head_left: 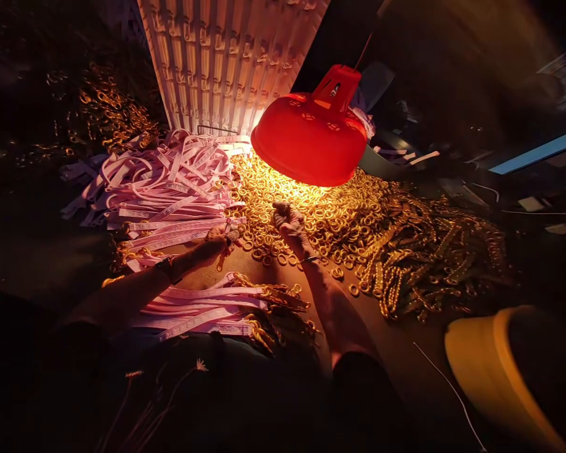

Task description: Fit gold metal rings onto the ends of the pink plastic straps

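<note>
My left hand (pixel 224 240) is closed in a pinch beside the ends of the pink straps. A short chain of gold rings (pixel 221 259) hangs below its fingers; whether a strap is also in the grip is unclear. My right hand (pixel 290 225) is bent over the near edge of a large heap of loose gold rings (pixel 330 214), with fingers drawn together. What they hold, if anything, is too small to make out. Pink straps (pixel 170 182) are piled left of the rings. Closer to me lies a bundle of pink straps (pixel 202 308) with gold chain at the ends.
A red lamp (pixel 311 138) hangs low over the ring heap. Gold chains (pixel 429 258) are heaped at right, near a yellow bucket-like container (pixel 476 352). A ribbed pale panel (pixel 226 63) stands behind. More gold links (pixel 113 107) lie in shadow at back left.
</note>
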`<state>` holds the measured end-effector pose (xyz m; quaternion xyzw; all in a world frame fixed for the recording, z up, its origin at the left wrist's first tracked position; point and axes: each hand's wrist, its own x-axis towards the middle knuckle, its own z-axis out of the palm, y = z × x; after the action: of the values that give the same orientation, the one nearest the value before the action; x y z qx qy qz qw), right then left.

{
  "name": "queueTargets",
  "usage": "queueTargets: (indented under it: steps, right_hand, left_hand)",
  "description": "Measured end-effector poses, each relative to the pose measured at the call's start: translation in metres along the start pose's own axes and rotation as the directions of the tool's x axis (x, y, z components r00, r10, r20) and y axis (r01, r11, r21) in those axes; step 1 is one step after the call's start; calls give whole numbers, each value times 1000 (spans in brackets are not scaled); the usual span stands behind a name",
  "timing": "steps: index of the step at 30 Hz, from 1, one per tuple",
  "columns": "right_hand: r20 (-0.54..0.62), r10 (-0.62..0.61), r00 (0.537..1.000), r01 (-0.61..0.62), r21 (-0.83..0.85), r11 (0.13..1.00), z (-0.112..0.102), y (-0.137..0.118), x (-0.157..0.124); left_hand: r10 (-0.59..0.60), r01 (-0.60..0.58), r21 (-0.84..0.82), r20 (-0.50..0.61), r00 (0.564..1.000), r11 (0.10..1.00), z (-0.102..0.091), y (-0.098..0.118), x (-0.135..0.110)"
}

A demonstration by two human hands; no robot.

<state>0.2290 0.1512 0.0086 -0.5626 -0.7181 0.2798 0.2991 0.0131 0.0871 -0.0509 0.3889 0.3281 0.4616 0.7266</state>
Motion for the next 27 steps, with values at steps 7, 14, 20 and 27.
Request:
queueTargets:
  steps: [7,14,20,27]
  right_hand:
    - [-126,37,991,13,372,928,25,-8,-51]
    - [-190,-53,980,116,340,933,46,-18,-61]
    - [-219,-159,963,187,114,976,43,-10,-60]
    - [-71,-107,992,111,68,991,19,-5,-64]
  left_hand:
    - [-59,59,2,17,998,998,14,16,-10]
    - [-162,165,-68,47,986,984,27,9,11]
    - [-192,204,-82,134,972,976,28,11,11]
    - [-59,39,146,137,989,989,29,15,12]
